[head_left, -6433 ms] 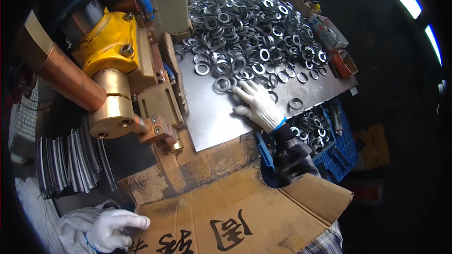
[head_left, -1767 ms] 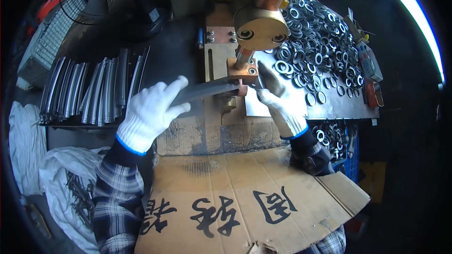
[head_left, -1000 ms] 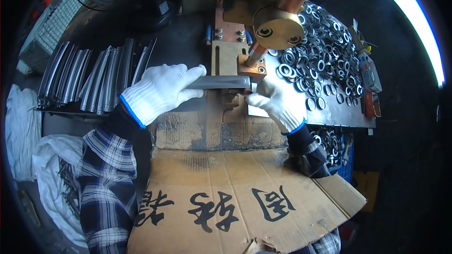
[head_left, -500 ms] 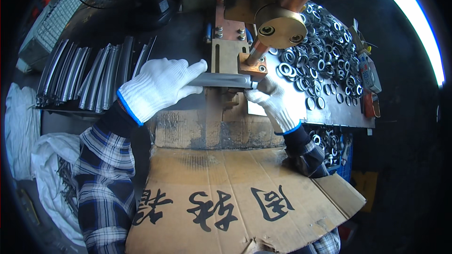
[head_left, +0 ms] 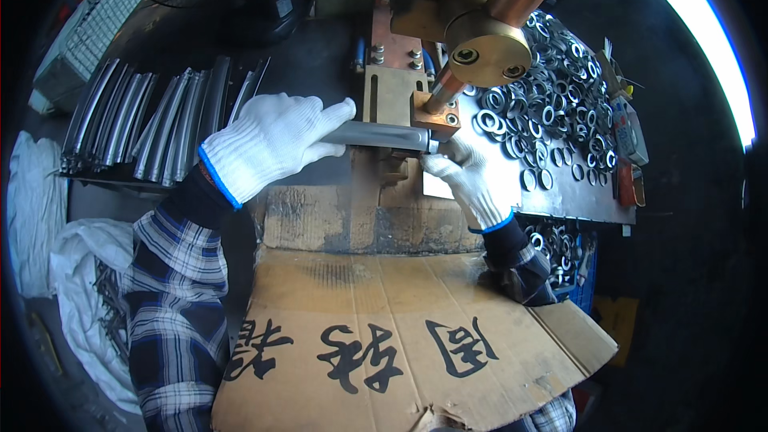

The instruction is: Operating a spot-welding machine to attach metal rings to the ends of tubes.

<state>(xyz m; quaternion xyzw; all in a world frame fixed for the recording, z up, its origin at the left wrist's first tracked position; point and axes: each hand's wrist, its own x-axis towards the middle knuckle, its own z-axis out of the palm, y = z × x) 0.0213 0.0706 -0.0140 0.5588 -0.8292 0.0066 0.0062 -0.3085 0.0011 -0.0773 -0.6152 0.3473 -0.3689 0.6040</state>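
White-gloved, my left hand [head_left: 276,140] grips the left part of a grey metal tube [head_left: 384,136], with fingers and thumb closed around it. The tube lies level along the front of a brass-coloured fixture plate [head_left: 394,88]. Close over its right end sits a copper electrode block [head_left: 436,116] on a slanted copper rod; I cannot tell whether they touch. My right hand [head_left: 476,180], also gloved, has its thumb and fingers closed at that right end, by a small bright piece [head_left: 433,146] that may be a ring. The fingers partly hide it.
Many loose metal rings [head_left: 552,104] are heaped on the metal table [head_left: 560,202] at the right. Several long curved metal pieces [head_left: 172,124] lie on a rack at the left. Cardboard [head_left: 360,296] spreads over the lap. Above hangs the machine's brass head [head_left: 488,44].
The view has shifted slightly, so the machine and tube appear a little further right. Both hands keep the same hold at the tube.
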